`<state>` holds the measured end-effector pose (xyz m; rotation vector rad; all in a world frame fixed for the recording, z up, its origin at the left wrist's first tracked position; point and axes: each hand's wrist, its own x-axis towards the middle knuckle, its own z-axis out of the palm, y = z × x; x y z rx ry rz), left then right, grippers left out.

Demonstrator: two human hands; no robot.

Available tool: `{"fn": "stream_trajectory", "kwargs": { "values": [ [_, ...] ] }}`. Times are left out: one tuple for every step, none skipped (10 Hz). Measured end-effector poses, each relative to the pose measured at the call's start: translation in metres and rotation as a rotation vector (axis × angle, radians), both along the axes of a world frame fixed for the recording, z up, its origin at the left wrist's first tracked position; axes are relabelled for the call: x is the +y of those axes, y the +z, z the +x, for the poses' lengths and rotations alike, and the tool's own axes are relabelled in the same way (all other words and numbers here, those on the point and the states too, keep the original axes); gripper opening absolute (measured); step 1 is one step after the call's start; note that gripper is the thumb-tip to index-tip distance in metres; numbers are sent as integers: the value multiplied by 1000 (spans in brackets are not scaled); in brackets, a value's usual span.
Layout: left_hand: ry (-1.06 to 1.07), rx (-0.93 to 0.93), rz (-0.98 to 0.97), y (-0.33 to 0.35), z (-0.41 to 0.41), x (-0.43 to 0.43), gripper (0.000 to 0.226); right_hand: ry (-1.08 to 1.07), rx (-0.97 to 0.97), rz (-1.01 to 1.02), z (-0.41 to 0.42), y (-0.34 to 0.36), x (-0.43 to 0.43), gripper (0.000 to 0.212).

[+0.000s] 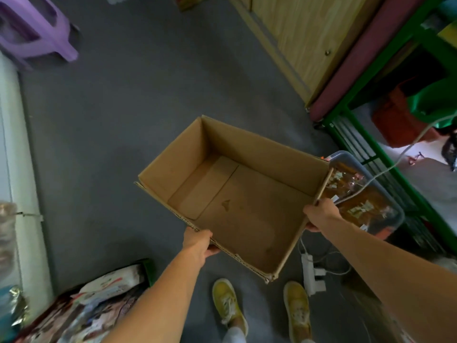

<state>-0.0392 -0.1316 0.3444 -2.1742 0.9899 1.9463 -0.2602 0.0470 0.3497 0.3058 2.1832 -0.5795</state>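
Both hands held an open cardboard box over the grey floor, in front of the person's yellow shoes. The left hand gripped the box's near long rim, its fingers curled under the edge. The right hand clasped the right short wall close to its near corner, fingers wrapped beneath. Nothing lay inside the box. A clear plastic bin of orange-brown packets sat just beside the box's right wall, against a green rack. A white power strip lay on the floor near the right shoe.
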Motion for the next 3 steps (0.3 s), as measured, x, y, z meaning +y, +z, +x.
{"fn": "stream_trajectory", "kwargs": {
  "values": [
    [31, -9, 0, -16, -3, 21, 29, 2, -26, -18, -7, -18, 14, 23],
    [-33, -27, 26, -36, -3, 39, 63, 36, -67, -51, -9, -30, 29, 35],
    [-154, -94, 8, -45, -7, 61, 75, 197, -62, -18, -8, -37, 46, 46]
  ]
}}
